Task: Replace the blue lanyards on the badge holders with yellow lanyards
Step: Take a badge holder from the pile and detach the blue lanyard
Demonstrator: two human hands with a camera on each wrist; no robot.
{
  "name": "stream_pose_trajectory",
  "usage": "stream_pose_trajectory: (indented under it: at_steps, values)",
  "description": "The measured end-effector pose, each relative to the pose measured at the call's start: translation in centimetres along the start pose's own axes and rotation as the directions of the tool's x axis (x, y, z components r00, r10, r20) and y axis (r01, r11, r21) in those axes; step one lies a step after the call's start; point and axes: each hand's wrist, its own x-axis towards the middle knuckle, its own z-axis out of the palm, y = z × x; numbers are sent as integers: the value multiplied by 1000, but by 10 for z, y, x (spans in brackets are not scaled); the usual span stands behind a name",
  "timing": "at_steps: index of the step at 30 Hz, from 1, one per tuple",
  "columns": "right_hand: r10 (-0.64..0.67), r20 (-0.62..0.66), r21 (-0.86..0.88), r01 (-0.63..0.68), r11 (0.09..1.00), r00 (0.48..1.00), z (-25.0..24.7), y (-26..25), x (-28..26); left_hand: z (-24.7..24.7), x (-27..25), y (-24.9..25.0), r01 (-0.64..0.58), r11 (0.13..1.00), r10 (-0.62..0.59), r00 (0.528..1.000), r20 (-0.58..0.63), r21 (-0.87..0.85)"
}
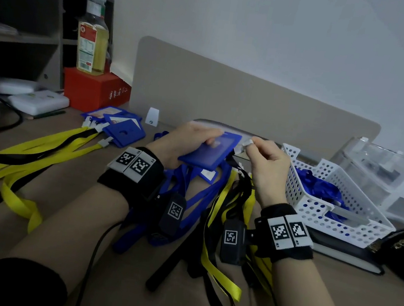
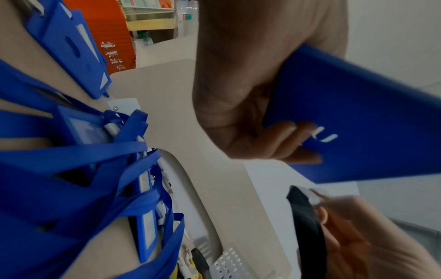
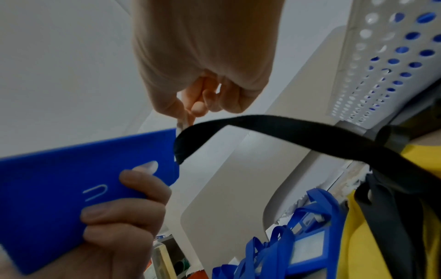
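The brown desk (image 1: 66, 185) carries yellow lanyards (image 1: 27, 151) at left and blue badge holders (image 1: 121, 126) farther back. A white perforated basket (image 1: 318, 203) sits right; tangled blue lanyards (image 1: 195, 196) lie in the middle.

You get dim, flat indoor light – soft shadows, no glare. Head view bends at edges, corners darken. Wrist views strongly warped, near hands and card blurred, grainy.
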Motion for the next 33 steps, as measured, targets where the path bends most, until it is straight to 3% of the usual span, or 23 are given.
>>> stream_pose_trajectory:
  at_steps: [3,9,19,28,33]
  values:
    - [20,34,54,-22,998,999,5,0,-3,0,-4,1,10,995,-21,994,109,104]
    - [120,82,160,-132,978,989,5,3,-3,-6,-7,2,-59,922,-8,985,170,383]
    - [155,258,237,-218,947,954,6,0,-10,-5,-8,3,-89,844,-15,981,191,528]
    - [69,304,-54,-55,997,950,0,5,-5,-5,-6,1,-64,802,-10,993,121,594]
    - [58,306,-109,-25,994,950,-1,10,-3,-5,-2,-2,-50,812,-10,995,99,581]
